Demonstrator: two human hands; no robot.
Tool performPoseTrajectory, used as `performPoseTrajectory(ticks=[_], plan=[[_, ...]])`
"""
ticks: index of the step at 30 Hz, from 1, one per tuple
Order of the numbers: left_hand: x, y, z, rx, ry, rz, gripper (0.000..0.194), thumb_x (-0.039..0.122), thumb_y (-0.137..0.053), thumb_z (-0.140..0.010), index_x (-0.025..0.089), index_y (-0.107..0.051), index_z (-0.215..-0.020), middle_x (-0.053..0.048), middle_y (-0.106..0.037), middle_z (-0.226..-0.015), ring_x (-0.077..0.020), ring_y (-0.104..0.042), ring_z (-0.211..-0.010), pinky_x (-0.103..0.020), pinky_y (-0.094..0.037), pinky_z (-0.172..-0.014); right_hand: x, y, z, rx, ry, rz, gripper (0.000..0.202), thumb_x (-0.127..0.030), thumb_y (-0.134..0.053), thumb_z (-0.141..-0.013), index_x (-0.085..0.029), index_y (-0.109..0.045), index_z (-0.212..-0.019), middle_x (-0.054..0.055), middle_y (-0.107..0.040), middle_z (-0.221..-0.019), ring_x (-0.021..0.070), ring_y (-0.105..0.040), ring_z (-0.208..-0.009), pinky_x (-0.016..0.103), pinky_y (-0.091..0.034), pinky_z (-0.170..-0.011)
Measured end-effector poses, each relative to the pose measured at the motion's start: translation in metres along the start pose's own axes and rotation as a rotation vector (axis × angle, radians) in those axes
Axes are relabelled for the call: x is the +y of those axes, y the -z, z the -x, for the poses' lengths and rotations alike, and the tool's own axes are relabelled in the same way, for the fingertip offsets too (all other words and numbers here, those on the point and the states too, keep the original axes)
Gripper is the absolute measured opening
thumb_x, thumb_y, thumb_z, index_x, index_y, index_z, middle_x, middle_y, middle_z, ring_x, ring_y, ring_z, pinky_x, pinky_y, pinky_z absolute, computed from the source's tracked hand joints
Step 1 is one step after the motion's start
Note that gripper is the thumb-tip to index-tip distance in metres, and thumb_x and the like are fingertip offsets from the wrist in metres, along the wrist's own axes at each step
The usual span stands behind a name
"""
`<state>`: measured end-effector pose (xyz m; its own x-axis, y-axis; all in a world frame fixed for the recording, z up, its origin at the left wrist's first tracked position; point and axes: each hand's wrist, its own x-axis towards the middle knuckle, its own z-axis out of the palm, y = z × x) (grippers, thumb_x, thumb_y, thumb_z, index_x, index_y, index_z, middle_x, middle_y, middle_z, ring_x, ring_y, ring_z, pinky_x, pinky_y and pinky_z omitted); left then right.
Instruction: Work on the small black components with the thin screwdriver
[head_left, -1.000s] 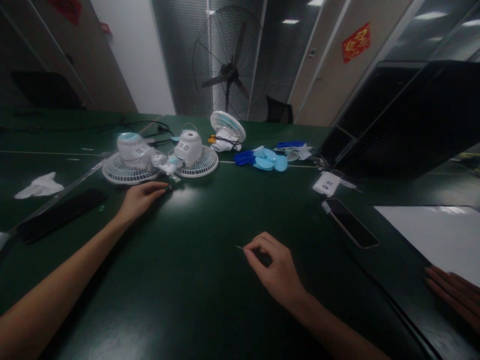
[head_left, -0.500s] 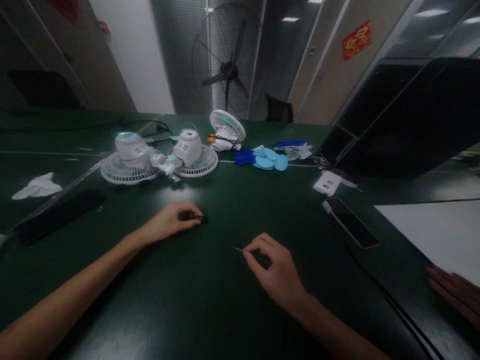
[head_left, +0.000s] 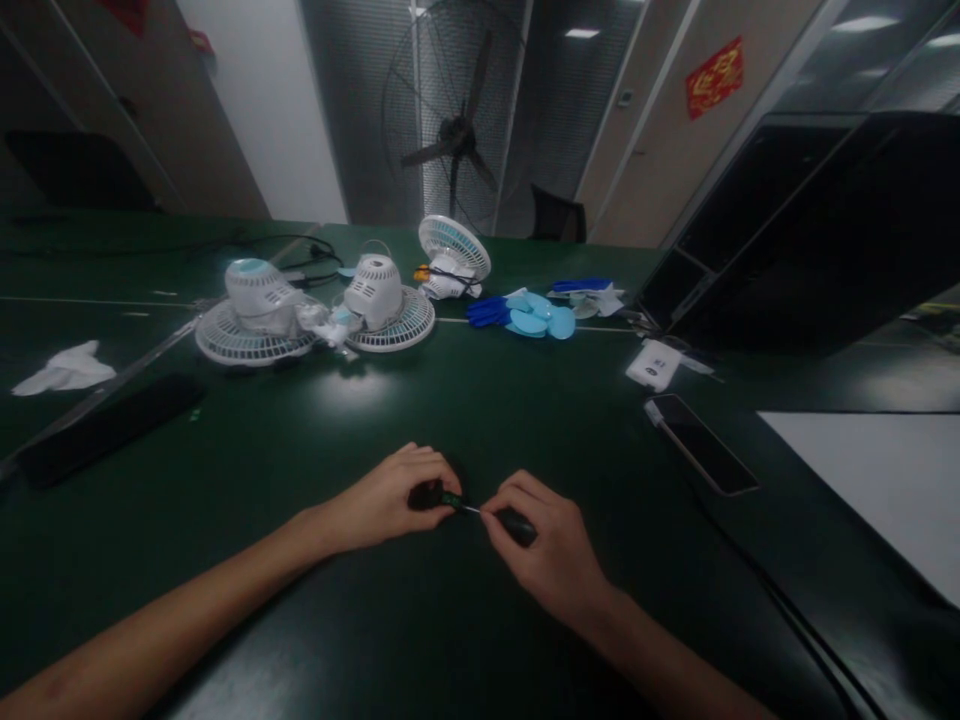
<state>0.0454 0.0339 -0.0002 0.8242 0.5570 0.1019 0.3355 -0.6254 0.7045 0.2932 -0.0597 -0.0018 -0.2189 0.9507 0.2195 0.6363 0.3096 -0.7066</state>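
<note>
My left hand (head_left: 390,505) is closed around a small dark piece with green on it (head_left: 451,499), low over the green table. Its details are too small to make out. Between the fingertips of my right hand (head_left: 559,545) is a screwdriver (head_left: 519,526) with a black handle, its thin metal shaft pointing left. The shaft's tip meets the dark piece at my left fingertips; whether it sits inside or only touches cannot be seen.
Beyond my hands lie white fans (head_left: 259,318), blue fan blades (head_left: 536,315) and blue gloves (head_left: 487,311). On the right are a phone (head_left: 705,445), a white box (head_left: 654,365), a black cable (head_left: 776,590) and a white sheet (head_left: 877,470). A dark long object (head_left: 112,430) lies left.
My left hand has moved right and nearer with the dark piece, up to the screwdriver tip. My right hand has barely moved. Another person's hand at the right edge has left the view.
</note>
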Motion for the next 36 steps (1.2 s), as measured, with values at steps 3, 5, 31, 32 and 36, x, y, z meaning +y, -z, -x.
performPoseTrajectory(ticks=[3,5,31,32,36], plan=[[0.002,-0.001,0.000,-0.021,-0.010,0.016,0.012,0.030,-0.070,-0.098,0.024,-0.068,-0.109,-0.002,-0.071,-0.108,-0.0204,-0.064,-0.103,-0.040,-0.032,-0.109,-0.001,-0.001,-0.001,0.009,0.011,-0.038,0.011,-0.016,-0.064,-0.097,-0.022,-0.073,-0.094,0.003,-0.066,-0.096,0.0178,-0.066,-0.083,0.030,-0.050,-0.073],[0.004,-0.003,0.000,-0.040,-0.008,0.019,0.012,0.029,-0.070,-0.098,0.025,-0.068,-0.110,-0.001,-0.071,-0.108,-0.0202,-0.064,-0.104,-0.041,-0.031,-0.111,-0.002,-0.002,-0.001,0.012,0.019,-0.043,0.011,-0.016,-0.064,-0.097,-0.022,-0.073,-0.094,0.003,-0.066,-0.095,0.0179,-0.066,-0.082,0.030,-0.050,-0.073],[-0.031,0.020,0.004,0.233,0.187,0.066,0.020,0.037,-0.067,-0.099,0.023,-0.077,-0.109,-0.006,-0.072,-0.114,-0.0205,-0.068,-0.098,-0.032,-0.053,-0.086,0.000,0.007,-0.001,0.058,0.009,-0.139,0.009,-0.018,-0.065,-0.099,-0.022,-0.073,-0.097,0.003,-0.067,-0.097,0.0178,-0.066,-0.084,0.030,-0.051,-0.071],[-0.042,0.031,0.008,0.284,0.245,0.019,0.023,0.039,-0.067,-0.098,0.022,-0.077,-0.110,-0.007,-0.073,-0.114,-0.0214,-0.068,-0.096,-0.033,-0.052,-0.084,0.001,0.007,-0.001,0.056,0.007,-0.150,0.010,-0.018,-0.065,-0.099,-0.022,-0.073,-0.097,0.003,-0.067,-0.098,0.0179,-0.066,-0.084,0.030,-0.052,-0.071],[-0.091,0.087,0.040,0.558,0.519,-0.131,0.039,0.048,-0.067,-0.094,0.015,-0.076,-0.114,-0.010,-0.075,-0.117,-0.0263,-0.069,-0.101,-0.034,-0.052,-0.088,0.002,0.006,0.000,0.046,-0.009,-0.173,0.010,-0.017,-0.065,-0.099,-0.022,-0.073,-0.097,0.003,-0.067,-0.098,0.0183,-0.066,-0.086,0.030,-0.053,-0.072]])
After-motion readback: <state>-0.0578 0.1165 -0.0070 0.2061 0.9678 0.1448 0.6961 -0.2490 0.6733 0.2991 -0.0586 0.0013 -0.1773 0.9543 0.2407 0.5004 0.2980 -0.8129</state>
